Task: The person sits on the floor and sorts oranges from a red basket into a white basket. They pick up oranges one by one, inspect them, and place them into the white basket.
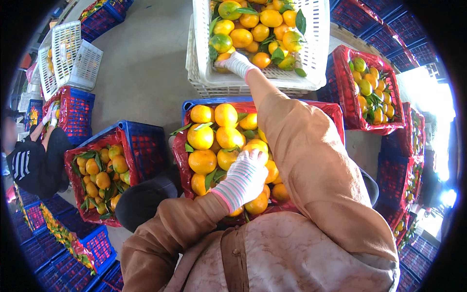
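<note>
My left hand [243,179], in a striped knit glove, lies over mandarins in a blue plastic crate [215,100] lined with red plastic film. Its fingertips touch a mandarin [256,145]; whatever is under the palm is hidden. Rows of orange fruit, some with green leaves, fill this crate in front of me. Beyond it, my right hand [239,65], gloved alike, reaches into a white slatted crate [316,47] of orange and greenish mandarins. The fingers touch a mandarin [223,57] at the near left corner. Whether either hand grips a fruit is unclear.
A red-lined blue crate of leafy mandarins [146,146] stands at my left, another [394,98] at the far right. White crates [67,54] are stacked far left, near a seated person [36,164] with gloved hands at a crate. More crates [396,182] line the right side.
</note>
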Demonstrator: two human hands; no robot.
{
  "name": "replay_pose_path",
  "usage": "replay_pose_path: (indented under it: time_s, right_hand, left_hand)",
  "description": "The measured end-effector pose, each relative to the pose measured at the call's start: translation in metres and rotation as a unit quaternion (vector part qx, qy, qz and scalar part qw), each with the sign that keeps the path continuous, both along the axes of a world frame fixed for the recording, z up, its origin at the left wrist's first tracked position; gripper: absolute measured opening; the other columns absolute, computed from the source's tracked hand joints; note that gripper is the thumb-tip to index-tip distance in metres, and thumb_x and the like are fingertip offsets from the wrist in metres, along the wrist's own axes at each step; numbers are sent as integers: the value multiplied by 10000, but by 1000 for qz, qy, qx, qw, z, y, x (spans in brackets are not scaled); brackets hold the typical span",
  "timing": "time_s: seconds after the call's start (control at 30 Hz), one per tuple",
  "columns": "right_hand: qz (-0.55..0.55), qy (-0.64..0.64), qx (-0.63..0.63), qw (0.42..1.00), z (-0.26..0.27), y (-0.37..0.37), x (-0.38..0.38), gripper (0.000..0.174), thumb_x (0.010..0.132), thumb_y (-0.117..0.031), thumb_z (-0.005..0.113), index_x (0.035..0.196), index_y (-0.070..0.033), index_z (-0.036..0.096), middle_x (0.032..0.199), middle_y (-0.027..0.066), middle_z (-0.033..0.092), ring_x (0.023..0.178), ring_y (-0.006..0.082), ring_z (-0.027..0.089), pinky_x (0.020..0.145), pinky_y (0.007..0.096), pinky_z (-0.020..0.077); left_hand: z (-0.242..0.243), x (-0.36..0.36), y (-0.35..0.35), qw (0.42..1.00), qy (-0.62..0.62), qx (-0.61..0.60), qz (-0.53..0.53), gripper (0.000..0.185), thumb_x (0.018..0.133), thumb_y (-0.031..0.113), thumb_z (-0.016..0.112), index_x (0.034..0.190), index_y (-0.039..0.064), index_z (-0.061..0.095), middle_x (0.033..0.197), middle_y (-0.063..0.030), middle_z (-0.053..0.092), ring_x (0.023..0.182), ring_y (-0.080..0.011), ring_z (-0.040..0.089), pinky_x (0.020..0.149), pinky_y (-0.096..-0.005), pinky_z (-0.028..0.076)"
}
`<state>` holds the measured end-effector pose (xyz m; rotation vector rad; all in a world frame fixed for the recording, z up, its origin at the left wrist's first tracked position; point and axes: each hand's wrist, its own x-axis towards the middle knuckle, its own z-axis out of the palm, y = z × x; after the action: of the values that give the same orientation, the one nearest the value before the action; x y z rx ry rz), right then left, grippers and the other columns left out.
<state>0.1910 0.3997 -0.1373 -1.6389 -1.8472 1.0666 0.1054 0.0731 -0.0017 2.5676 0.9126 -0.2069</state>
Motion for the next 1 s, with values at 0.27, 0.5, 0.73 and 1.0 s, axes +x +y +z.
replay_pose_path:
  time_s: [0.27,0.5,0.73,1.0]
  right_hand:
    - [31,522,-56,850,115,-139,64,641,937,-373,734,1426,-28,505,1253,90,656,1064,181,668,887,360,572]
    - [93,138,60,984,70,-254,112,824,761,-145,823,1497,-96,456,1403,190,568,1259,340,571,1103,400,435]
    - [115,137,16,984,61,-265,94,826,766,-210,808,1503,-106,451,1417,215,527,1341,374,502,1127,412,414]
    - [70,77,-28,994,66,-269,94,768,801,-341,805,1436,-18,520,1351,239,604,1281,386,569,1088,405,445]
  left_hand:
    - [3,1,-5,998,66,-19,-9,352,819,336,699,1064,85,728,1292,-155,573,1238,-302,522,965,-454,457]
    - [2,-14,-4,996,-88,-3,5,332,787,281,709,1004,30,692,1295,-215,558,1213,-369,514,956,-484,454]
    - [3,-19,-4,997,-82,3,-8,387,806,296,700,1076,19,678,1335,-223,551,1248,-382,508,1007,-506,438]
    - [6,-17,3,996,-93,0,-20,427,839,300,686,1164,23,681,1325,-196,584,1218,-369,545,1017,-506,450]
